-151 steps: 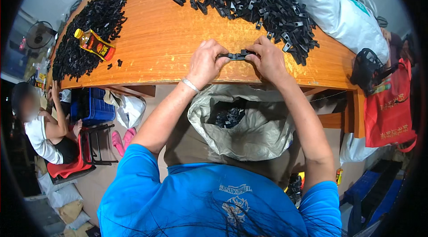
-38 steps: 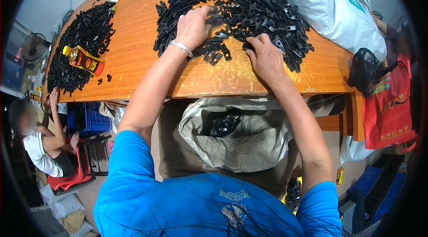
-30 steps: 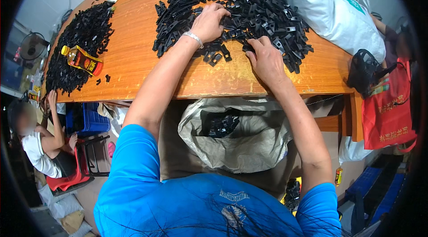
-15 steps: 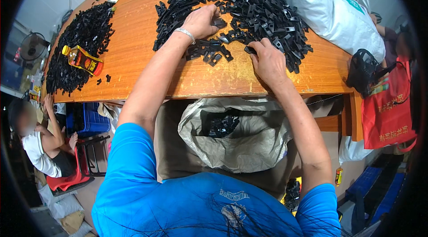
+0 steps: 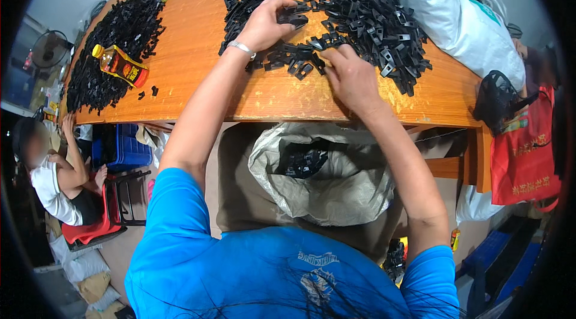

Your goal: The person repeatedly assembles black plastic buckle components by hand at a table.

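Small black plastic parts (image 5: 366, 19), each with a rectangular opening, lie in a big heap on the wooden table in front of me. My left hand (image 5: 268, 24), with a bracelet at its wrist, curls at the heap's left side, thumb and fingers closed around a black plastic part (image 5: 296, 20). To its right and nearer me, my right hand (image 5: 351, 76) reaches down with bent fingers pressed together beside a small cluster of parts (image 5: 305, 66). What its fingertips hold, if anything, is hidden.
A second pile of small black pieces (image 5: 114, 49) lies at the left with a yellow-capped bottle (image 5: 123, 67) on it. Below the table edge an open woven sack (image 5: 348, 199) holds black parts. A white sack (image 5: 444, 13) stands right; another person (image 5: 57, 190) sits left.
My right hand has moved left toward the cluster of parts; the black part that showed at its fingertips no longer shows. My left hand stays at the heap. The whole view has shifted slightly.
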The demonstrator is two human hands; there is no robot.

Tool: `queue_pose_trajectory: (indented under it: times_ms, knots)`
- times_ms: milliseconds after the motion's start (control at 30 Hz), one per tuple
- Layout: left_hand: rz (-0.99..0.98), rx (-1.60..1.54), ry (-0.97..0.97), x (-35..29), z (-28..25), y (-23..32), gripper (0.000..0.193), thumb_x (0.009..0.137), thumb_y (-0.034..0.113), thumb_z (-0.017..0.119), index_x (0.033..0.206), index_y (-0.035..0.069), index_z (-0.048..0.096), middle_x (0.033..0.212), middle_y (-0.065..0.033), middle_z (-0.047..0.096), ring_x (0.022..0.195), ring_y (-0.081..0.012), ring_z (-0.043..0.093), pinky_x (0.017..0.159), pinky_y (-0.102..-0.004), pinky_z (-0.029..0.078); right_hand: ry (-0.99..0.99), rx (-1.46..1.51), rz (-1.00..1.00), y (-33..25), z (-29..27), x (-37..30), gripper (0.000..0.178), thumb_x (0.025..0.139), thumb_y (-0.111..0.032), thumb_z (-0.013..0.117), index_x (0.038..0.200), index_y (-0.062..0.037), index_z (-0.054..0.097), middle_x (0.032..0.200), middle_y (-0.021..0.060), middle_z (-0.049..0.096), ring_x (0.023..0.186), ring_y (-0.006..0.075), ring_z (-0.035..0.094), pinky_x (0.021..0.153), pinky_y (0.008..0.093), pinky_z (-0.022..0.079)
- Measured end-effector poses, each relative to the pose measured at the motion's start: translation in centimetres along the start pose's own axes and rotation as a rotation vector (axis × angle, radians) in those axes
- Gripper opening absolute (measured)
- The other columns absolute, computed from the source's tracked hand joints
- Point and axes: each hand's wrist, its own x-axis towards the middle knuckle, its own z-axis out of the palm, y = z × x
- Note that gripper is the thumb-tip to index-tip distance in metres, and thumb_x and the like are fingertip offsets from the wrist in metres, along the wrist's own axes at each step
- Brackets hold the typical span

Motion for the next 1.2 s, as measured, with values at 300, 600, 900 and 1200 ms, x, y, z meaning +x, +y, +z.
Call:
queue_pose_trajectory:
  times_ms: [300,600,900,1200]
  knots:
    - [-0.094,-0.138,0.15,-11.8,-2.0,0.6,0.057,0.078,0.003,0.082,0.133,0.006,0.068,0.116,-0.0132,0.065,0.108,-0.028,0.066,0.099,-0.0377,0.055,-0.222,-0.137,-0.057,-2.8,4.5,3.3,0.032,0.089,-0.013,0.076,0.121,-0.0136,0.075,0.104,0.0132,0.065,0.089,0.038,0.072,0.076,0.0496,0.059]
    - [0.122,-0.105,0.056,-12.8,2.2,4.6,0.064,0.081,-0.005,0.079,0.141,0.009,0.063,0.118,-0.0138,0.065,0.114,-0.0319,0.065,0.103,-0.0381,0.052,-0.064,-0.078,0.087,2.9,-0.1,3.2,0.029,0.087,-0.011,0.08,0.116,-0.0067,0.075,0.106,0.0186,0.067,0.095,0.0407,0.071,0.085,0.048,0.058]
    - [0.045,-0.078,0.191,-14.7,3.9,4.7,0.053,0.082,-0.006,0.08,0.131,0.009,0.066,0.139,-0.012,0.057,0.117,-0.0278,0.065,0.089,-0.0358,0.06,-0.217,0.123,0.233,0.0,-1.6,-1.4,0.023,0.083,-0.013,0.083,0.105,-0.0056,0.078,0.107,0.018,0.072,0.102,0.0391,0.07,0.089,0.0466,0.056]
    - [0.166,0.265,0.192,-14.6,4.5,6.1,0.026,0.082,0.007,0.083,0.106,0.006,0.073,0.109,-0.0119,0.064,0.105,-0.0333,0.061,0.087,-0.0435,0.052,-0.044,0.146,0.271,0.2,-0.9,-3.1,0.025,0.081,-0.019,0.089,0.092,-0.0024,0.075,0.089,0.0108,0.071,0.077,0.0254,0.07,0.072,0.0382,0.056]
